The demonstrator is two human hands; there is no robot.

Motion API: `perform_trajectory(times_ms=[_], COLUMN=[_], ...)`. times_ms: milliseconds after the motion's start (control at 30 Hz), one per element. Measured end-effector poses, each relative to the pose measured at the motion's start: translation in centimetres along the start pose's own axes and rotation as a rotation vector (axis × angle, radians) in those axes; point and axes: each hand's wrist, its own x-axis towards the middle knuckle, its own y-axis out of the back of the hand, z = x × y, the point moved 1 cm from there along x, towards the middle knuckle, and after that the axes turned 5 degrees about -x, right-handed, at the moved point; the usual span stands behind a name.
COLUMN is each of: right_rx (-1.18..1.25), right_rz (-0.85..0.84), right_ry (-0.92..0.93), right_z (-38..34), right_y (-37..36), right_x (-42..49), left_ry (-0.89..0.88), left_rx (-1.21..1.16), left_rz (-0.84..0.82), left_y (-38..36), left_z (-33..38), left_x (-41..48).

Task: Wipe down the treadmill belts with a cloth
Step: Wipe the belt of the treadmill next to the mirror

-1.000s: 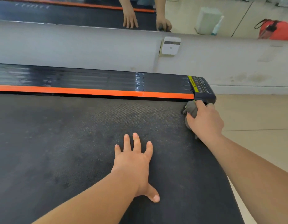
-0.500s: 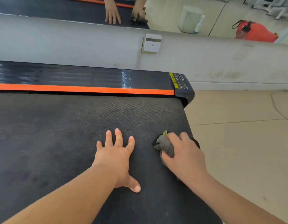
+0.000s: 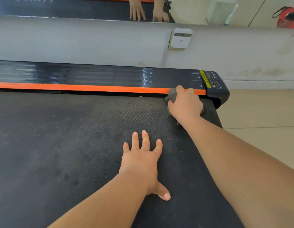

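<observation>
Right hand [image 3: 185, 106], gripping grey cloth [image 3: 172, 95], swept to one o'clock, left hand [image 3: 141, 162] flat; cloth may snag under orange rail [image 3: 93, 88].

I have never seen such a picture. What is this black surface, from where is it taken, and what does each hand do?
The camera sits on a person's head and looks forward and down, so you see what that person sees. The black surface is a treadmill belt, with an orange stripe along its far side. The left hand lies flat on the belt, holding nothing. The right hand grips a grey cloth on the belt near its far right corner, beside the stripe. Behind is a grey wall with a white box; a mirror above reflects both hands.
</observation>
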Motion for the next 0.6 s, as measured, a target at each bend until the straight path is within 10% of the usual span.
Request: perform_trajectory(times_ms=[433,600], right_rx=[-0.024,0.0], right_rz=[-0.226,-0.079], right_ry=[0.328,0.026], right_z=[10.0,11.3], right_y=[4.5,2.6], right_x=[-18.3,-7.4], left_ry=[0.039,0.033], left_rx=[-0.014,-0.021], left_rz=[0.003,0.016], left_y=[0.2,-0.3], left_z=[0.3,0.1], left_x=[-0.6,-0.3])
